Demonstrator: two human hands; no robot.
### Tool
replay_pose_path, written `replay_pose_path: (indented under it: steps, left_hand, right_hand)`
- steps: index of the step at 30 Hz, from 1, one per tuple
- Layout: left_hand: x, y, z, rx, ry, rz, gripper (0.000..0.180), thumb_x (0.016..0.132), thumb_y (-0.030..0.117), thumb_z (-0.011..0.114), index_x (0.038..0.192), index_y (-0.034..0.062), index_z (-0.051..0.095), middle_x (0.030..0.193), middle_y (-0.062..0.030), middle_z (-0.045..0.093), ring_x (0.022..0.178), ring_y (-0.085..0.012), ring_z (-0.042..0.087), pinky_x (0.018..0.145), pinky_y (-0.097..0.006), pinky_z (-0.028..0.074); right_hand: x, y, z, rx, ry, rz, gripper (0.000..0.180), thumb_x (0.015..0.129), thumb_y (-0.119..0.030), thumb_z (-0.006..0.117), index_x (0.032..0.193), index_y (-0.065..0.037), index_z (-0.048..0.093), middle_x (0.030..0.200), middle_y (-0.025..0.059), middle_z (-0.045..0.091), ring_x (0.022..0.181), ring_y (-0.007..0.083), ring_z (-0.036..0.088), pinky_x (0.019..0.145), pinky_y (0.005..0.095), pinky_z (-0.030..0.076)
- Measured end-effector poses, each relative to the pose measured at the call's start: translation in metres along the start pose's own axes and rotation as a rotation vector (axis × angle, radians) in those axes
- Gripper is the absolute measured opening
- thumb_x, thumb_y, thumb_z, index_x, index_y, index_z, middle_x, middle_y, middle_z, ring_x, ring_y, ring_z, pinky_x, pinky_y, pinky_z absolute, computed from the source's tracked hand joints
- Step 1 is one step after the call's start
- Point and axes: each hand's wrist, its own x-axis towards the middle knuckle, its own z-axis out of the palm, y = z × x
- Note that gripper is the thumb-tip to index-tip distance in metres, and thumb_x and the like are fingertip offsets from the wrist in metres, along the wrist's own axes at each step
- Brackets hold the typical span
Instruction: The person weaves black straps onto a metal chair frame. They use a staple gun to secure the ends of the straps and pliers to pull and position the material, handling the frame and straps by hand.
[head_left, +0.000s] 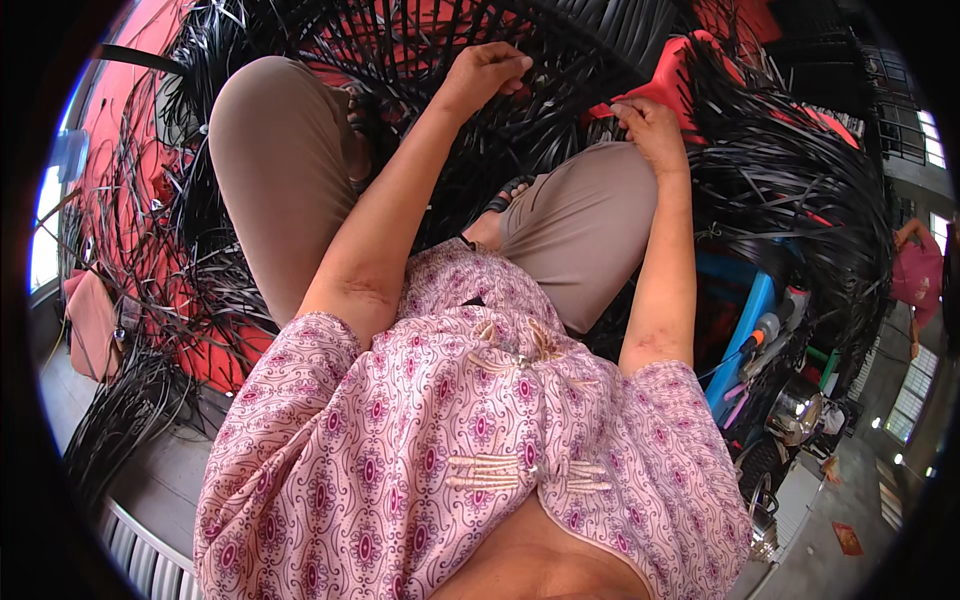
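My left hand (488,76) is bent over the black woven strip work, its thumb and fingers pinched together. What sits in that pinch is lost against the dark strips. My right hand (650,132) is above my right knee, thumb and forefinger closed at the near edge of the weave; whatever they grip is too thin and dark to make out. Beyond both hands spreads an open lattice of black strips (400,42), with a denser ribbed black panel (612,35) on its right. A bright red plastic piece (672,82) shows just behind my right hand.
Long loose black strips (800,190) heap at the right, and more tangle over a red surface (120,150) at the left. Near my right elbow are a blue frame (742,335), an orange-and-grey handled tool (765,330) and a metal pot (797,412). Another person (918,265) is at the far right.
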Motion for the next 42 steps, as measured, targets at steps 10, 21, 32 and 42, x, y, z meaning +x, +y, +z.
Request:
replay_pose_path:
  steps: [10, 21, 32, 42]
  left_hand:
    - [0.005, -0.004, 0.000, -0.099, 0.049, 0.067, 0.015, 0.083, 0.006, 0.069, 0.096, -0.0023, 0.071, 0.085, -0.0053, 0.071, 0.082, -0.0133, 0.068, 0.077, -0.025, 0.053]
    - [0.005, -0.010, 0.010, -0.377, 0.204, 0.015, 0.021, 0.082, 0.000, 0.071, 0.103, -0.0038, 0.066, 0.090, -0.0102, 0.071, 0.086, -0.0192, 0.070, 0.075, -0.029, 0.055]
    - [0.000, -0.022, 0.046, -1.099, 0.241, -0.305, 0.019, 0.086, 0.007, 0.074, 0.100, 0.0102, 0.063, 0.086, 0.0006, 0.067, 0.081, -0.0151, 0.066, 0.070, -0.029, 0.049]
    - [0.012, -0.014, 0.061, -1.196, 0.234, -0.505, 0.009, 0.090, 0.012, 0.070, 0.096, 0.0103, 0.064, 0.083, 0.0014, 0.064, 0.076, -0.0116, 0.063, 0.066, -0.026, 0.048]
  right_hand:
    - [-0.002, -0.007, 0.000, 0.006, 0.004, 0.040, 0.023, 0.088, -0.023, 0.072, 0.097, -0.002, 0.074, 0.067, 0.0012, 0.063, 0.055, 0.0069, 0.054, 0.052, 0.0238, 0.044]
    - [-0.002, -0.008, 0.000, -0.002, 0.020, 0.019, 0.023, 0.087, -0.022, 0.070, 0.093, -0.001, 0.074, 0.065, 0.0043, 0.064, 0.053, 0.0097, 0.057, 0.052, 0.0266, 0.045]
    - [-0.007, -0.005, -0.003, 0.023, 0.040, 0.051, 0.019, 0.088, -0.019, 0.070, 0.095, -0.002, 0.074, 0.065, 0.0006, 0.062, 0.055, 0.0058, 0.053, 0.051, 0.0225, 0.043]
    - [-0.021, -0.009, -0.006, 0.022, 0.076, -0.068, 0.017, 0.086, -0.018, 0.070, 0.093, -0.002, 0.073, 0.065, 0.0060, 0.064, 0.052, 0.0118, 0.058, 0.052, 0.0267, 0.046]
